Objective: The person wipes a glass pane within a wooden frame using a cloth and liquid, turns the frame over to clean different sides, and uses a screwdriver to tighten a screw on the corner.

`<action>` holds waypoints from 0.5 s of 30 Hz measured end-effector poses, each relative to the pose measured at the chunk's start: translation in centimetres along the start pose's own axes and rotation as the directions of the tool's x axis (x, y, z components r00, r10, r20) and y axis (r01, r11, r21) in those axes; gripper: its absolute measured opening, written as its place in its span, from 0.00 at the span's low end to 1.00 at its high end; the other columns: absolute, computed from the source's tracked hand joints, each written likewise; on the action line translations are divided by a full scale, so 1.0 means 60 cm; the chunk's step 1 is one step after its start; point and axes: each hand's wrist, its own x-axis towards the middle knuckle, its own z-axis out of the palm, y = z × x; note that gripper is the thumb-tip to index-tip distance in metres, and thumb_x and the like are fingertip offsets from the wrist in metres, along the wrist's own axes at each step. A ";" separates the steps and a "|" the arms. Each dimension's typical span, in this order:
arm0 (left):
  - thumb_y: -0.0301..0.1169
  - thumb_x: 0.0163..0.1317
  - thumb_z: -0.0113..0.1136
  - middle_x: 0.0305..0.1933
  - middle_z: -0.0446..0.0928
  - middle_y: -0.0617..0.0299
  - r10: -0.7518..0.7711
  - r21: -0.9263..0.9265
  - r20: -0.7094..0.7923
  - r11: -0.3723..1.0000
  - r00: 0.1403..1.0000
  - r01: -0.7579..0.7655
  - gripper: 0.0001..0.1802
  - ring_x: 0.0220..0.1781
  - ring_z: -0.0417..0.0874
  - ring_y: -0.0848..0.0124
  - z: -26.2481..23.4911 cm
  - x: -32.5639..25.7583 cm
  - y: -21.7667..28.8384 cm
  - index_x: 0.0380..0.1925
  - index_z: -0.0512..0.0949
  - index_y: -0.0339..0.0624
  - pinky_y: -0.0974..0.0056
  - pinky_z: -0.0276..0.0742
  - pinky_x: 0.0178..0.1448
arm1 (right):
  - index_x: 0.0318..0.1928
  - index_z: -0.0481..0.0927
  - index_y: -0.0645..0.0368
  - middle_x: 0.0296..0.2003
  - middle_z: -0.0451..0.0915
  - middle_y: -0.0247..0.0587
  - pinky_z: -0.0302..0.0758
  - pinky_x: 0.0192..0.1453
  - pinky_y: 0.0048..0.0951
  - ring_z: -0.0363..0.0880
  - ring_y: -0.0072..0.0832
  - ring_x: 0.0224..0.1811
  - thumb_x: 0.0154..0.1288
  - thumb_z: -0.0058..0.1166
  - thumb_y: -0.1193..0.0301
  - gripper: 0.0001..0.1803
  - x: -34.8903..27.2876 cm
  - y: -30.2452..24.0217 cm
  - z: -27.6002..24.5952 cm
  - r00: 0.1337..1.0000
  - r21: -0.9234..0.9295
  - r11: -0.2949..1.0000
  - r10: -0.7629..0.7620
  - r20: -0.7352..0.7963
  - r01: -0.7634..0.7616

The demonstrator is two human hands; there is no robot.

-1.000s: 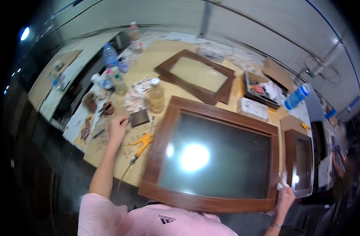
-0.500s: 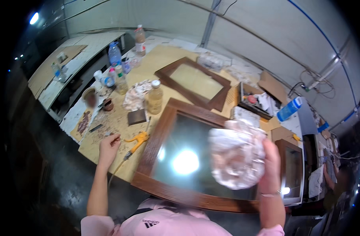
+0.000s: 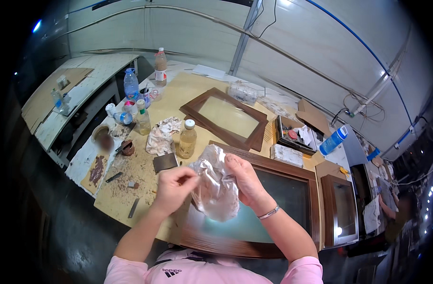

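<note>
A crumpled, stained whitish rag (image 3: 216, 189) hangs above a brown wood-framed glass panel (image 3: 292, 189). My right hand (image 3: 247, 180) grips its right side, thumb on top. My left hand (image 3: 176, 187) is closed in a pinch at the rag's left edge. The rag and my hands cover the left part of the panel, whose glass reflects a light. Just beyond my left hand lies a dark square block (image 3: 165, 162). A bottle of yellowish liquid with a white cap (image 3: 187, 139) stands behind the rag.
Another brown frame (image 3: 226, 116) lies farther back. A second rag (image 3: 163, 136), several bottles and an open brown tin (image 3: 127, 147) stand left. At right are a tool box (image 3: 297, 135), a blue bottle (image 3: 334, 140) and a smaller glazed frame (image 3: 339, 210). A person works at far right.
My right hand has carried the rag left, from over the panel's right side to in front of me. My left hand has moved right and up to meet it, closing on its edge.
</note>
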 end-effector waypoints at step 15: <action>0.18 0.67 0.59 0.30 0.77 0.69 -0.210 -0.365 -0.117 0.918 0.971 0.155 0.04 0.29 0.74 0.84 -0.163 0.064 -0.127 0.33 0.76 0.37 0.75 0.70 0.34 | 0.62 0.72 0.67 0.49 0.82 0.38 0.77 0.56 0.26 0.82 0.23 0.49 0.56 0.67 0.81 0.31 0.073 0.046 0.093 0.980 -0.061 0.991 0.108 -0.168 -0.120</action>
